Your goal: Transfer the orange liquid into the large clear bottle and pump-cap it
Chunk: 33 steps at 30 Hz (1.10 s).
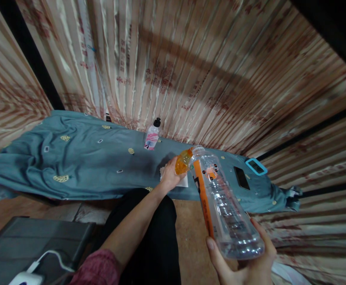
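My right hand (pixel 244 257) grips the base of a large clear plastic bottle (pixel 223 202) with an orange label. The bottle is tilted, its neck pointing away from me and to the left. Close to that neck, my left hand (pixel 171 174) is wrapped round a small clear container of amber liquid (pixel 184 161), tipped toward the bottle. The two mouths appear to meet or nearly meet; I cannot tell whether liquid is flowing. White paper (pixel 184 182) lies on the cloth beneath my left hand.
A green-blue cloth with pineapples (pixel 95 166) covers the narrow table. On it stand a black-capped pump bottle (pixel 151 136), a dark phone (pixel 241 177) and a blue-framed device (pixel 256 166). Curtains (pixel 173 71) hang behind. At lower left, a white charger (pixel 27 278) rests on a grey surface (pixel 39 241).
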### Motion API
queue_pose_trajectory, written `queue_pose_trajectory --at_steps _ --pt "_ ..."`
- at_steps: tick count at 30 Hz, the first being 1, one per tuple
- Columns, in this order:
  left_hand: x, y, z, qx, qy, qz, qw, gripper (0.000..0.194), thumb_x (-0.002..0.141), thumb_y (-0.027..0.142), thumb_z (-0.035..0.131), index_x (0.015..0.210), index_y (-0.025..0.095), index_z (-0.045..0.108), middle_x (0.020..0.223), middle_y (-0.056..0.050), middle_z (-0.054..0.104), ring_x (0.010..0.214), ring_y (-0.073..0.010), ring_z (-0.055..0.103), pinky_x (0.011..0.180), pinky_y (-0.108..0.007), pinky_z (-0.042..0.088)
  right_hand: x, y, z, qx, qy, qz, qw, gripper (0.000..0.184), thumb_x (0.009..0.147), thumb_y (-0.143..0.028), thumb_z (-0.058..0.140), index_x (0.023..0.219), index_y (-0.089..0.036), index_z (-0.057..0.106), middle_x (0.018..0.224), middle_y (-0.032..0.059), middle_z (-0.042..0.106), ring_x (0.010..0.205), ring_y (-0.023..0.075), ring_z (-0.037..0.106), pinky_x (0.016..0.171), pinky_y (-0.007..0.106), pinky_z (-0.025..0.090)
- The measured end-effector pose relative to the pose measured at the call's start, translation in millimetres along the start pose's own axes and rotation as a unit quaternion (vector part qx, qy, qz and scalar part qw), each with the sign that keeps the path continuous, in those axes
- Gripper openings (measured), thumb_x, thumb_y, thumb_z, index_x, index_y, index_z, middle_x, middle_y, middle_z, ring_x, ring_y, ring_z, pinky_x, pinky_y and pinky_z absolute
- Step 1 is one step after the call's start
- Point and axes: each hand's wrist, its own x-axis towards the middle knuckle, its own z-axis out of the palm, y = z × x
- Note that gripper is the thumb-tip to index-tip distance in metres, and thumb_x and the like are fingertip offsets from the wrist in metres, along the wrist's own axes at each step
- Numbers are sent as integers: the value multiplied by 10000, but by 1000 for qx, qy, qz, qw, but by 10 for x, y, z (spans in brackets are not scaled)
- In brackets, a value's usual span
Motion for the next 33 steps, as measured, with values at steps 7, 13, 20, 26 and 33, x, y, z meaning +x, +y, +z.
queue_pose_trajectory --at_steps 7,13,20,26,33 --pt "-7 4 -4 -4 5 5 1000 591 657 136 709 1218 192 532 1196 -81 651 1100 -249 628 976 -392 501 -10 -4 3 15 -11 7 1000 1206 518 -851 644 1424 -94 401 1160 205 618 886 343 633 739 474 489" --pt "2 15 -11 7 2 8 1000 597 651 142 721 1215 193 535 1174 -78 659 1108 -251 621 993 -404 487 -19 4 11 32 -6 -16 999 1199 536 -820 667 1413 -49 397 1202 234 590 986 366 616 809 483 486" --pt "-12 12 -11 -6 2 -6 1000 622 649 151 731 1234 195 525 1203 -86 647 1117 -255 617 985 -411 492 -8 30 19 16 1 -33 999 1179 538 -827 658 1413 -77 407 1190 207 591 845 288 612 672 393 469" --pt "-5 -10 5 -10 1 -4 1000 641 651 142 726 1252 199 512 1235 -89 633 1142 -251 603 1005 -416 479 -19 13 15 -5 -1 -16 1000 1175 521 -853 640 1413 -121 418 1147 181 614 844 311 621 684 425 477" --pt "3 -36 17 -14 5 -2 1000 655 648 149 734 1263 202 513 1237 -91 634 1147 -253 604 1007 -414 478 -41 25 38 29 1 -9 1000 1180 519 -816 678 1419 -103 406 1188 204 599 949 338 625 831 492 494"
